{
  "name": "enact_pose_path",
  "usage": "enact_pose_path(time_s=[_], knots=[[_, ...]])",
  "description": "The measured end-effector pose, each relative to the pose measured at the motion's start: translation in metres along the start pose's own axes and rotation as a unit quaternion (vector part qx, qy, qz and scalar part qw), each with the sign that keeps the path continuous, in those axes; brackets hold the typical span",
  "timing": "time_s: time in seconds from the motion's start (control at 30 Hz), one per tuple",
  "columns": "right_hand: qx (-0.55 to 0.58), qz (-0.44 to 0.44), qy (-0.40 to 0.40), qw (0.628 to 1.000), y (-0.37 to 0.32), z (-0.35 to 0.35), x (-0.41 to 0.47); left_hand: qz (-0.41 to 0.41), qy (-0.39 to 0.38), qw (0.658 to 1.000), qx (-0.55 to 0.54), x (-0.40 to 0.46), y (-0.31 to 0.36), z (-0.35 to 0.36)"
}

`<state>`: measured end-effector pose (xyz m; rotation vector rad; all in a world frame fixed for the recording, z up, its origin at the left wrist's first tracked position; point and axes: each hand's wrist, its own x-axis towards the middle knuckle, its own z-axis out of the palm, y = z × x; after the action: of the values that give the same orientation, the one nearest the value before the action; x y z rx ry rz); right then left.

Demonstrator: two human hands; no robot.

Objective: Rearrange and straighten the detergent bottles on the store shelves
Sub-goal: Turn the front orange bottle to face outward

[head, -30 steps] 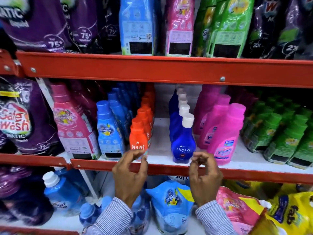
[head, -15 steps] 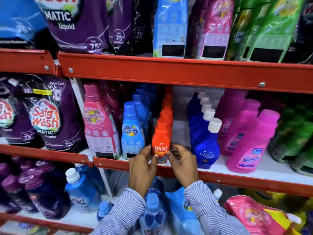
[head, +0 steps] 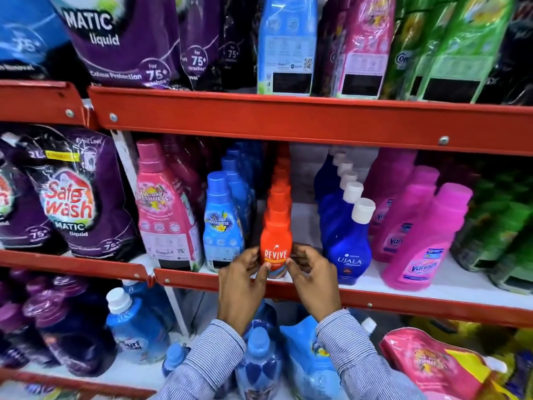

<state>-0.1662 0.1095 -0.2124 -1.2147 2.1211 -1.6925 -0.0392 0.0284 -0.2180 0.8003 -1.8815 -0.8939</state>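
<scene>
An orange Revive bottle point(head: 276, 241) stands at the front of a straight orange row on the middle shelf point(head: 403, 307). My left hand point(head: 240, 287) grips its lower left side and my right hand point(head: 313, 281) grips its lower right side. Left of it is a row of blue bottles point(head: 222, 223) and a pink bottle point(head: 165, 209). To its right runs a row of dark blue Ujala bottles point(head: 347, 241) with white caps, then pink Vanish bottles point(head: 424, 241).
Purple Safe Wash pouches point(head: 75, 194) fill the shelf bay at left. Green bottles point(head: 501, 235) sit at far right. Pouches and refill packs point(head: 285, 47) line the upper shelf. Blue bottles point(head: 135, 327) and pouches crowd the lower shelf under my arms.
My right hand moved left from the Ujala bottle to the orange Revive bottle, so both hands now hold it. The view has shifted toward the orange row.
</scene>
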Motion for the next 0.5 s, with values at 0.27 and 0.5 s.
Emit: enact_pose_path(time_s=[0.27, 0.5], knots=[[0.034, -0.019, 0.04, 0.998, -0.002, -0.022, -0.023, 0.009, 0.105, 0.994, -0.038, -0.017, 0.008, 0.003], [0.019, -0.042, 0.206, 0.977, 0.024, -0.097, -0.055, 0.125, 0.129, 0.983, -0.044, -0.04, 0.056, 0.039]])
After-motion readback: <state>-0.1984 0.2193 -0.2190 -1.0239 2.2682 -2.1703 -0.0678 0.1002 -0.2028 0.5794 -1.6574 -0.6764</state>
